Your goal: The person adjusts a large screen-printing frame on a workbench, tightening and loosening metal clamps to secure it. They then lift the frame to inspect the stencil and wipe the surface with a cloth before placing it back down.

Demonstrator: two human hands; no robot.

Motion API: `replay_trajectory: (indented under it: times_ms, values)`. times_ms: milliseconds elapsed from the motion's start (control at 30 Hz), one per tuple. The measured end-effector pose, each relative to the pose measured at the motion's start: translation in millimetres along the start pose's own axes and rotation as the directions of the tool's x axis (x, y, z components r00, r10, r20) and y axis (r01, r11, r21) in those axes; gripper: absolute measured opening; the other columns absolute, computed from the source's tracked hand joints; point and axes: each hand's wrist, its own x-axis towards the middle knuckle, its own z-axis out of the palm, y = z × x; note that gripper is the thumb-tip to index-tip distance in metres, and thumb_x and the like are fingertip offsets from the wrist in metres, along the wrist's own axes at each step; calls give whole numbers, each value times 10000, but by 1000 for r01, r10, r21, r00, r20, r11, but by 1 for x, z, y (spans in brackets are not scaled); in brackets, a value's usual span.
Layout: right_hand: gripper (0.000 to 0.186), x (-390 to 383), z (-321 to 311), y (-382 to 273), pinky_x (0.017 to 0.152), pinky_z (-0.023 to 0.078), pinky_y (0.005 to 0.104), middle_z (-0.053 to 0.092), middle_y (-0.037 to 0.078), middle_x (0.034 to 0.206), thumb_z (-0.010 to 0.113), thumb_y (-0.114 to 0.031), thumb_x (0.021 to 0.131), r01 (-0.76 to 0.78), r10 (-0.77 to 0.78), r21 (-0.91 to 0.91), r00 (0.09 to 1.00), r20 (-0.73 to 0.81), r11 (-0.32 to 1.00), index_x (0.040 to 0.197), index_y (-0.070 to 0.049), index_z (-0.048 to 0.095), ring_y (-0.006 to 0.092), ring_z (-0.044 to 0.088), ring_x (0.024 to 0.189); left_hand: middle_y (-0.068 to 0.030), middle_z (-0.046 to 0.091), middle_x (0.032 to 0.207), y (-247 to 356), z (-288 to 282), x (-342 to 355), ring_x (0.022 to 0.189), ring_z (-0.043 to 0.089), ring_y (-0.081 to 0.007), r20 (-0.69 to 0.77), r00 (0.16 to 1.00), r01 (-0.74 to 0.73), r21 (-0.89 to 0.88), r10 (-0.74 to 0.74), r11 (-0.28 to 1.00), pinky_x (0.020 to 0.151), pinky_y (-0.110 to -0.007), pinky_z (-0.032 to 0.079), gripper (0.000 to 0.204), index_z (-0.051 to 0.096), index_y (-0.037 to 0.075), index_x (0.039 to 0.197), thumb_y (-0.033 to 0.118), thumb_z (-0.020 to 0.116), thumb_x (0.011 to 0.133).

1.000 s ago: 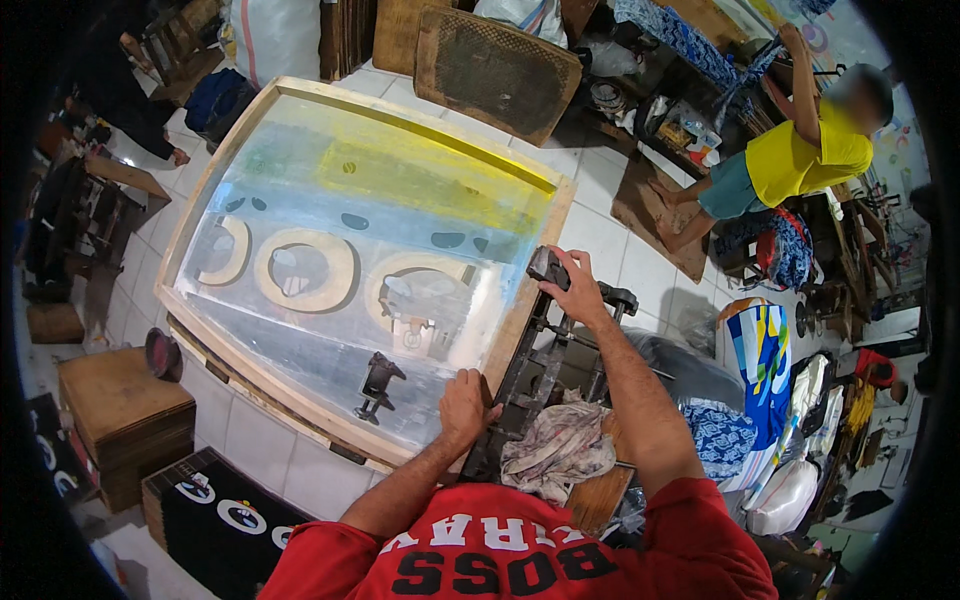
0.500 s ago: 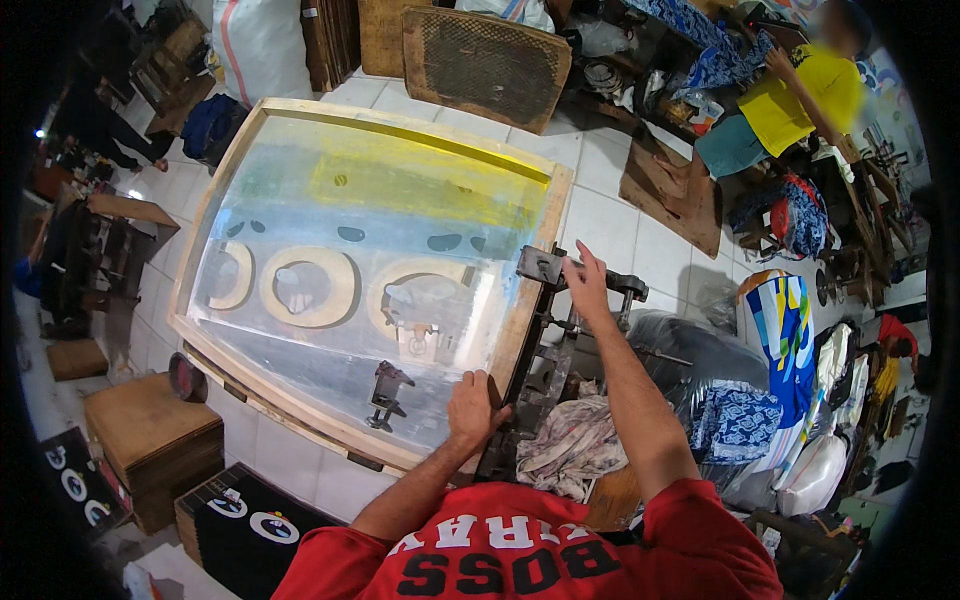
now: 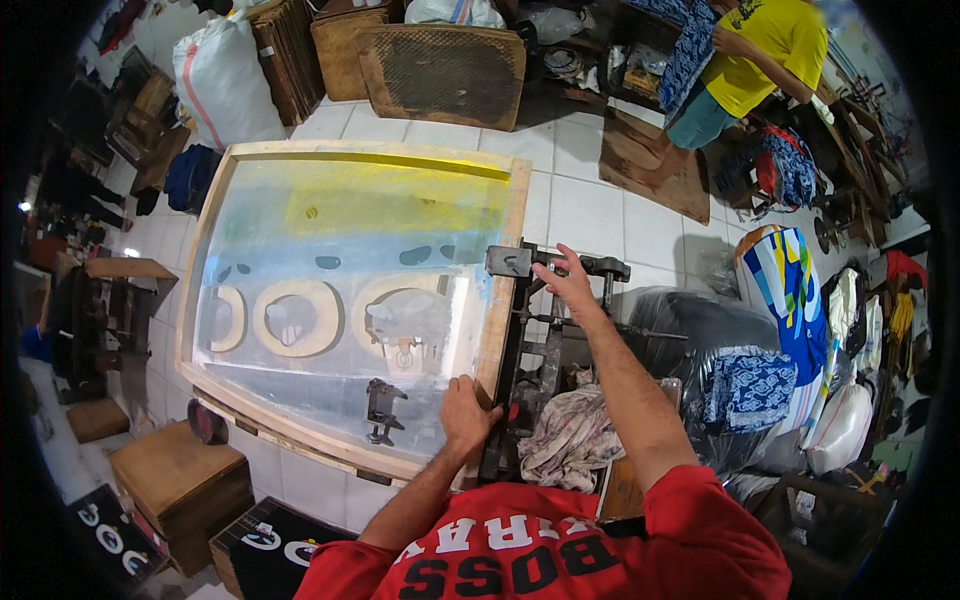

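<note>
Where the wooden frame (image 3: 514,205) lies: in front of the person, its right rail alongside a dark metal bar (image 3: 509,360), with clouded mesh (image 3: 300,390) across it.
Left hand (image 3: 468,414): its fingers bend over the lower part of the right rail, the thumb toward the outer side, seemingly gripping the frame; how firmly, one cannot tell.
Right hand (image 3: 567,285): its fingers are spread apart, the thumb at the outer end of a dark clamp (image 3: 510,262) whose block lies over the rail.
Steadying the rail: the left hand would do well to hold the frame square to the bar while the right works.
Seating the clamp: best judged by a block sitting flat on wood and clear of the mesh; light, even pressure should keep the rail from twisting.
Loose-looking clamp (image 3: 383,403): it sits over the lower mesh, so any tilting of the frame might slide it against the fabric.
Under the rail: the clamp's lower side and whatever supports the frame are hidden.
Pale ring shapes (image 3: 335,318): whether they lie on the mesh or show through it is unclear.
Co-worker in yellow (image 3: 775,50): cut off above.
</note>
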Motion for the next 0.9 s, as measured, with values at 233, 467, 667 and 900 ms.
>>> replay_trajectory:
  times_ms: [233,467,667,900]
  values:
    - [1256,9,43,8,891,523,383,500,255,1360,974,-414,586,-178,150,-145,971,-184,973,1529,3,257,280,563,1165,-197,558,1079,-8,2,2,1005,574,-409,15,998,-64,71,64,995,841,-489,475,650,495,25,1075,262,923,647]
    - [1067,-2,49,-6,973,468,409,524,220,1297,967,-417,576,-190,149,-174,963,-223,966,1406,-17,429,305,519,1183,-244,553,1140,1,-15,16,1072,581,-445,189,979,-87,68,73,994,851,-526,506,785,431,8,1243,261,910,676]
    - [1052,-8,49,-15,1075,402,455,520,232,1328,965,-446,569,-201,182,-98,967,-179,975,1387,-35,447,348,415,1301,-283,538,1208,12,-9,76,1134,549,-462,2,976,-217,-18,217,976,917,-515,492,845,365,-54,1409,306,802,782]
    - [1036,-3,48,-7,1073,401,446,545,231,1290,954,-472,578,-194,173,-122,971,-167,973,1372,-40,449,343,399,1315,-293,530,1308,37,16,167,1157,556,-430,-283,906,-353,-92,315,931,987,-459,468,942,278,-114,1491,276,740,768]
